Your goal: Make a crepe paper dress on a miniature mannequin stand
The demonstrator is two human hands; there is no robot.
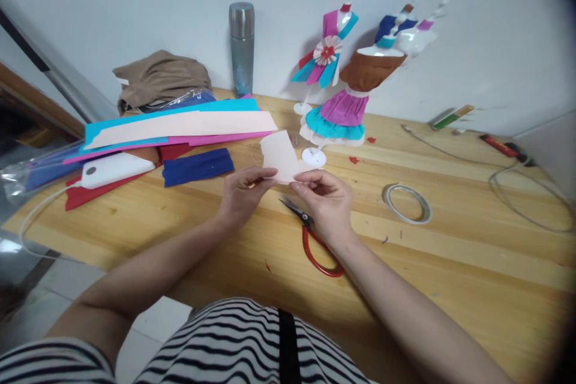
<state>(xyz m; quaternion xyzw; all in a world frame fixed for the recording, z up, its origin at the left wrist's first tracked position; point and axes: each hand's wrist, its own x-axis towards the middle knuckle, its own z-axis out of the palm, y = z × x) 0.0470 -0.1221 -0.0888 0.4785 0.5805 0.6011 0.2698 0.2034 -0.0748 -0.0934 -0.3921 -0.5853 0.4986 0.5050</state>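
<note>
Mid-frame, left hand (243, 195) and right hand (326, 199) both pinched a pale pink paper piece (279, 156) above the table (450, 264); red-handled scissors (315, 240) lay under the right hand.

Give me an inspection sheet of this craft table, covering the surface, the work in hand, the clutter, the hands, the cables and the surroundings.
Surface: wooden table, with small paper scraps scattered on it.
Job's things: pale paper piece, pinched at its lower edge by both hands.
Clutter: red-handled scissors lying under the right wrist; tape ring; coloured paper sheets; blue paper strip; two paper-dressed doll stands; steel flask; brown cloth.
Hands: left hand and right hand both grip the paper.
Cables: white cable looping at right.
Surroundings: white wall behind.
</note>
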